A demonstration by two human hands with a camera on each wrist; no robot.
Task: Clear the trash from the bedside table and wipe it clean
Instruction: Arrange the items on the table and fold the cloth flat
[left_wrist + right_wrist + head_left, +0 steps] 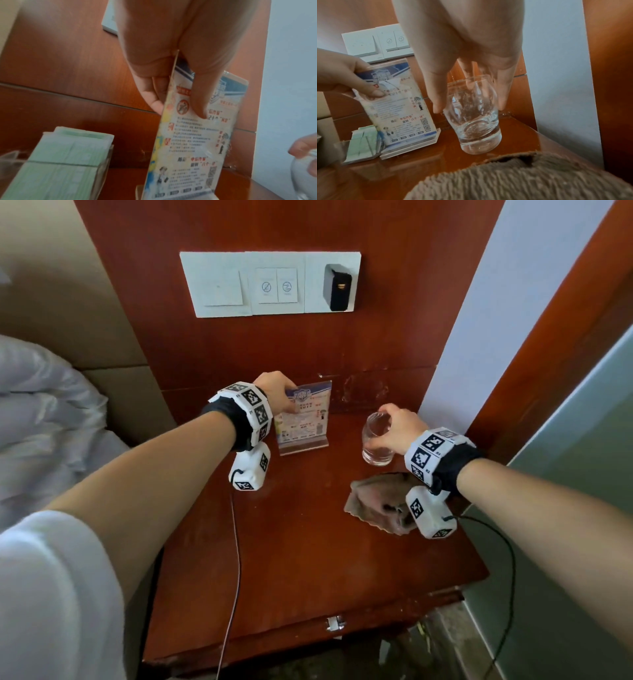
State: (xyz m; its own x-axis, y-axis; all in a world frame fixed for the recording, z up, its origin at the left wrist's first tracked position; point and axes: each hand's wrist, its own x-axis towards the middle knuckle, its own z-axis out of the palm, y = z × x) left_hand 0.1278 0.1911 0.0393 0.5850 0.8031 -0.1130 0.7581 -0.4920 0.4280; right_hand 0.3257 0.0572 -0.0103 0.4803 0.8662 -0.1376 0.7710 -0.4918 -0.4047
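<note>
Two hands are holding things on the bedside table [301, 542]. The left hand [274, 392] is pinching the sign card [305, 416], and the right hand [399, 429] is gripping the glass [375, 443]. A brown cloth [376, 501] is lying just under the right wrist.

Reddish wood wall panel [394, 302] — white switch plate [270, 284], pale wall [513, 302], white bedding [44, 412].

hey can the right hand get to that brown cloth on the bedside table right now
Probably not at once. The right hand is wrapped around the drinking glass. The brown cloth lies uncovered just under that wrist, nearer the person, so once the glass is let go the way looks free.
</note>
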